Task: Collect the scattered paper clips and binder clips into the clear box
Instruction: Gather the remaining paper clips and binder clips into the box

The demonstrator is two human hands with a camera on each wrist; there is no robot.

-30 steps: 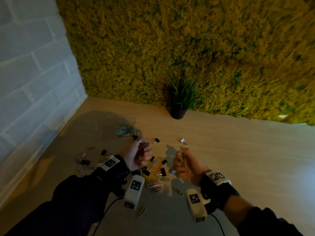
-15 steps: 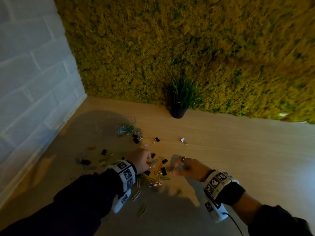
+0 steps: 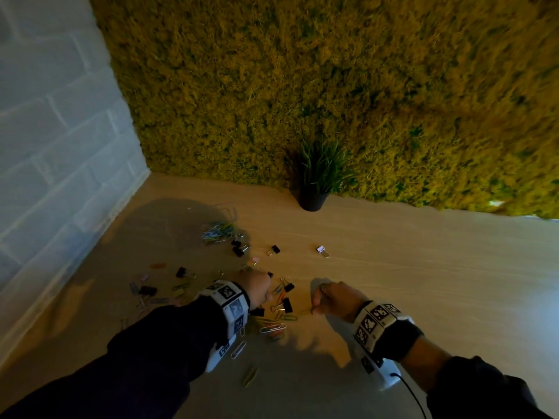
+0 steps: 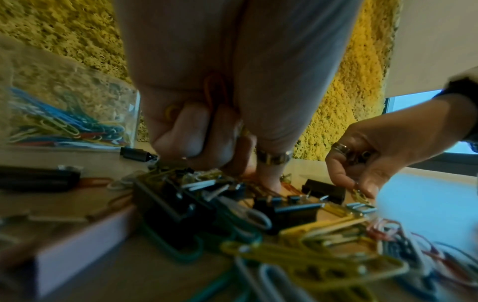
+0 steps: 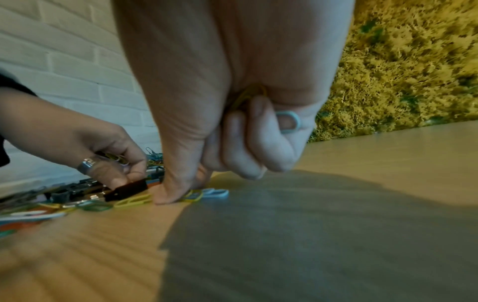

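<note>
Both hands down in the clip scatter on the wooden table (image 3: 393, 267). Left hand (image 3: 257, 287) curled, orange paper clip (image 4: 216, 90) tucked in its palm, fingertips at a black binder clip (image 5: 128, 189). Right hand (image 3: 335, 299) also curled, holding a yellow clip (image 5: 252, 94) and a light blue clip (image 5: 288, 121) in the fist while thumb + forefinger pinch a yellow paper clip (image 3: 305, 311) flat on the table. Clear box (image 3: 220, 225) w/ coloured clips sits well beyond the left hand, toward the moss wall (image 3: 332, 86). More binder clips (image 3: 286, 305) lie between the hands. Box walls barely visible in head view; near clips in left wrist view blurred; left fingertips hidden from head cam
</note>
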